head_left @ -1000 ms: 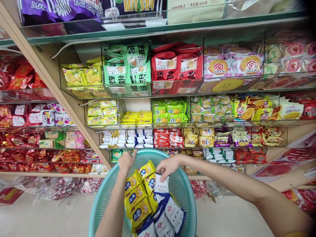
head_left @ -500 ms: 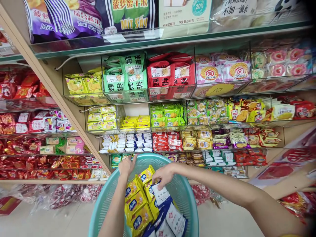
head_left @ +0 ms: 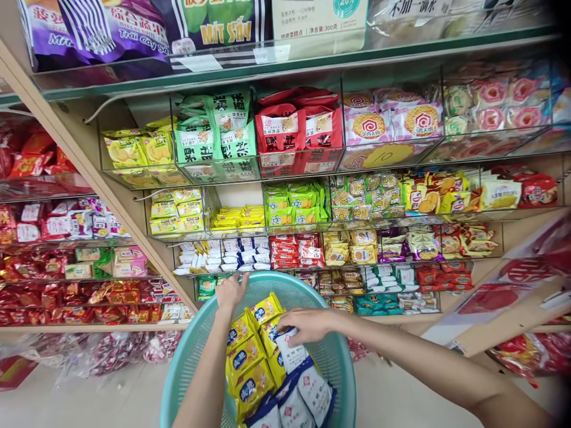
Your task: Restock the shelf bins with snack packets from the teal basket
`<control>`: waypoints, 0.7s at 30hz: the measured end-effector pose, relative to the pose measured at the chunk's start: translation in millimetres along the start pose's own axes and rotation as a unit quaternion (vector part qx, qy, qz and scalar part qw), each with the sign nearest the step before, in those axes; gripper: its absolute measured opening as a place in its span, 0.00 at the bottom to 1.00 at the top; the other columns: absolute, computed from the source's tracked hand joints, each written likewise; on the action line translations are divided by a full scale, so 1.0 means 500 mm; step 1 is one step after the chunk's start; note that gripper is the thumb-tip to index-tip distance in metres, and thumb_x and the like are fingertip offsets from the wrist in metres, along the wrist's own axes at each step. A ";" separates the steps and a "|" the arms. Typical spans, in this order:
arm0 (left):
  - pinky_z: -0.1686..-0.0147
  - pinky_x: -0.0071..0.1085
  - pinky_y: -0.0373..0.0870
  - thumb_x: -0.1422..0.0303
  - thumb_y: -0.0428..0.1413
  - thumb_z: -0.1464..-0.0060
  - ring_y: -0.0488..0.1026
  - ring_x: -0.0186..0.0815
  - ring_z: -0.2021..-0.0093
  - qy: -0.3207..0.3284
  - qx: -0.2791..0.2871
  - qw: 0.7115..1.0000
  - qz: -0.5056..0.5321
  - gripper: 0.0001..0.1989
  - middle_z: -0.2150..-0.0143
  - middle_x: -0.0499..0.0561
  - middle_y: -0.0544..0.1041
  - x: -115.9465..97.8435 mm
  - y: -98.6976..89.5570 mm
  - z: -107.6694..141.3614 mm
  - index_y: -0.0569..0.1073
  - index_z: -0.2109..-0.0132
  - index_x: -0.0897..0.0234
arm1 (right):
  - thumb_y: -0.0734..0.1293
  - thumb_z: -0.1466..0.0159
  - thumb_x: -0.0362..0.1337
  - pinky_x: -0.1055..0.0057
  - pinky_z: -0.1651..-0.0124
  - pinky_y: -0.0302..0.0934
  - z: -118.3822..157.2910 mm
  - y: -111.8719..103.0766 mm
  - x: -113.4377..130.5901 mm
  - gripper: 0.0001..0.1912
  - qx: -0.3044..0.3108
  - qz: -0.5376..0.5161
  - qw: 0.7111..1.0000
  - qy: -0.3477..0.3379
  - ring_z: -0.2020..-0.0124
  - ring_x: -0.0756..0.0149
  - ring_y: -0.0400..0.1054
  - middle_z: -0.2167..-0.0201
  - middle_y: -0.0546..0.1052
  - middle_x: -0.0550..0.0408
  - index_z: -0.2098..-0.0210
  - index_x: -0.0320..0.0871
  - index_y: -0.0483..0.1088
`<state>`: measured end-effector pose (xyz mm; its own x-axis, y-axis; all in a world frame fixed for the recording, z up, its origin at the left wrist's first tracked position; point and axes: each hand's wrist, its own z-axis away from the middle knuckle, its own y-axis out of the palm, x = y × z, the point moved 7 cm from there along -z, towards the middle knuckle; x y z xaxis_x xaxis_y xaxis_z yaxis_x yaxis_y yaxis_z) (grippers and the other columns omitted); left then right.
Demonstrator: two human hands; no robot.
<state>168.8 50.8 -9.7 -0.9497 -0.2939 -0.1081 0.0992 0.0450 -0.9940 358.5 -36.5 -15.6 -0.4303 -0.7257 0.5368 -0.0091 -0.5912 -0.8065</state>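
Fingers [head_left: 289,320] on white packet [head_left: 293,355]; lengthwise forward-left

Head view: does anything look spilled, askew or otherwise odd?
Nothing looks spilled or damaged in the basket. One mild oddity on the shelving: a low pile of yellow packets leaves back wall showing, while the green packets alongside stack higher.

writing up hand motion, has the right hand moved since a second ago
Yes: the right hand has moved slightly down in the view, sitting farther below the shelved red-and-white packets above it.
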 end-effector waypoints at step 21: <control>0.58 0.36 0.64 0.47 0.38 0.41 0.75 0.48 0.55 0.002 -0.007 1.000 -0.007 0.30 0.60 0.62 0.79 -0.009 0.003 0.001 0.74 0.54 0.63 | 0.66 0.39 0.39 0.68 0.46 0.56 0.016 0.009 -0.001 0.24 0.009 -0.037 0.999 -0.030 0.46 0.57 0.64 0.46 0.70 0.42 0.45 0.37 0.67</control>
<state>173.3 51.9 -10.8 -0.9522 -0.2910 -0.0934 0.0812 0.0540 -0.9952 366.1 -41.5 -17.7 -0.3743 -0.6997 0.6085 -0.0219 -0.6493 -0.7602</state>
